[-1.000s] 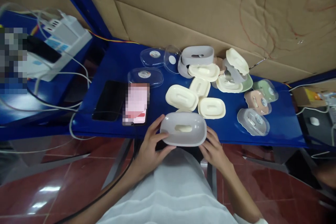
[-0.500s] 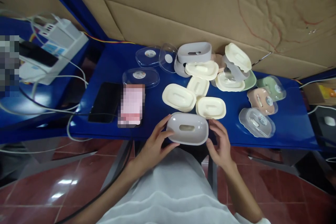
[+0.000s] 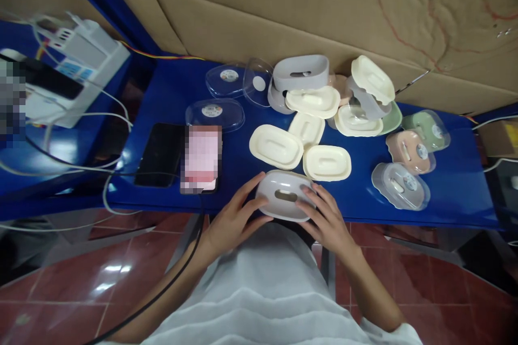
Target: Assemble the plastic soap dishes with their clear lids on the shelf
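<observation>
Left hand [image 3: 230,226] and right hand [image 3: 334,229] apart, clamped on opposite ends of glossy pale-grey oval plastic dish [image 3: 281,180], between them. Light, even grip seemed best, fingertips off central slot [image 3: 285,195]. Cream oval plastic pieces [image 3: 276,146] lay just beyond hands.

the left hand [image 3: 232,223] and right hand [image 3: 329,221] hold a pale grey oval plastic dish [image 3: 275,207] with a central slot at the near edge of the blue bench [image 3: 243,186]. just beyond it lie cream oval plastic trays [image 3: 275,146]; a black flat phone [image 3: 158,154] rests farther left.
</observation>
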`<state>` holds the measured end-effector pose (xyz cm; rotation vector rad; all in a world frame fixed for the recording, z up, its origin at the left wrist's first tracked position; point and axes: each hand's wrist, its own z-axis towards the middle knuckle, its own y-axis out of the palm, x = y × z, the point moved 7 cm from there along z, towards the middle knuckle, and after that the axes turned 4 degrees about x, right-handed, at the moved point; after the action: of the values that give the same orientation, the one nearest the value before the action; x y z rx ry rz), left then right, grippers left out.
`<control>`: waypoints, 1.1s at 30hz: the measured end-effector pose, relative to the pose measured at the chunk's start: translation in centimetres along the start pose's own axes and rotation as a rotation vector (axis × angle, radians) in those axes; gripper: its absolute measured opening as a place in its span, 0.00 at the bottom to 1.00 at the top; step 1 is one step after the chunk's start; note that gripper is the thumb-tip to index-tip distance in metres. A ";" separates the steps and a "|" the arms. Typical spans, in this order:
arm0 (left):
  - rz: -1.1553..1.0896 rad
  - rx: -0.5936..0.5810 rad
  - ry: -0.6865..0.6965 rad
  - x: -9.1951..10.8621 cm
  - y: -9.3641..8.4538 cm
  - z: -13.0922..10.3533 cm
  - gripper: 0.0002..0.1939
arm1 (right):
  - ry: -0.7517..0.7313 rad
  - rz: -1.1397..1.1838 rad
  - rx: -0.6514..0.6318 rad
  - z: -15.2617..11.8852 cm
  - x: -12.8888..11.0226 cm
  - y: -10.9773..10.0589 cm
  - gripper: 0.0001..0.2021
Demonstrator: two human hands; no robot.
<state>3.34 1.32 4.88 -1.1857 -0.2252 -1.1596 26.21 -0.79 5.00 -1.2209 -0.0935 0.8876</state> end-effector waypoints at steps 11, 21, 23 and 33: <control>0.062 0.031 -0.018 0.2 0.5 1.4 0.16 | 0.081 0.079 0.004 1.1 1.1 -1.1 0.30; 0.163 -0.039 0.027 0.3 1.4 1.6 0.10 | 0.034 -0.058 -0.035 0.0 0.9 -0.3 0.27; 0.152 -0.041 0.008 0.2 1.6 1.5 0.10 | -0.018 -0.048 -0.048 1.3 0.5 -1.3 0.27; -0.166 -0.033 -0.162 -1.6 0.5 2.2 0.08 | -0.304 0.083 -0.302 24.4 -0.4 5.2 0.40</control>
<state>3.89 3.99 4.38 -1.3106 -0.4367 -1.2153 10.80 18.12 10.14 -1.3672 -0.4360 1.1579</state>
